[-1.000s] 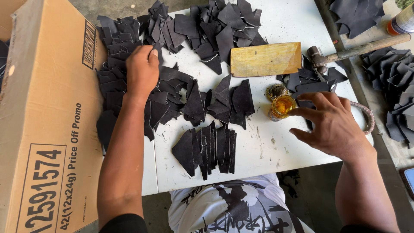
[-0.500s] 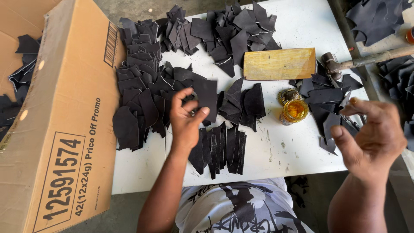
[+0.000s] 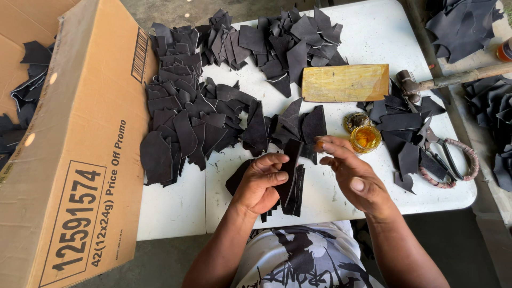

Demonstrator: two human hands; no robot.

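My left hand (image 3: 260, 184), at lower centre of frame, pinches a dark leather strip (image 3: 290, 168) w/ its long axis near upright; my right hand (image 3: 354, 178), fingers loosely spread and holding nothing, sits just right of it, fingertips almost at the strip's top end. Under both, a small stack of cut pieces (image 3: 295, 194) on the white table (image 3: 176, 208); amber glue jar (image 3: 365, 138) just beyond the right hand, cardboard box (image 3: 80, 160) far left.

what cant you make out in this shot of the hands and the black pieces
Head view only:
- Left hand: its palm and thumb cover the lower part of the black strip it holds.
- Right hand: too small to tell whether its fingertips touch the strip.
- Small stack under the hands: mostly hidden by them.
- Hammer: handle cut by the right edge.
- Cardboard box: cut by the left and bottom edges.
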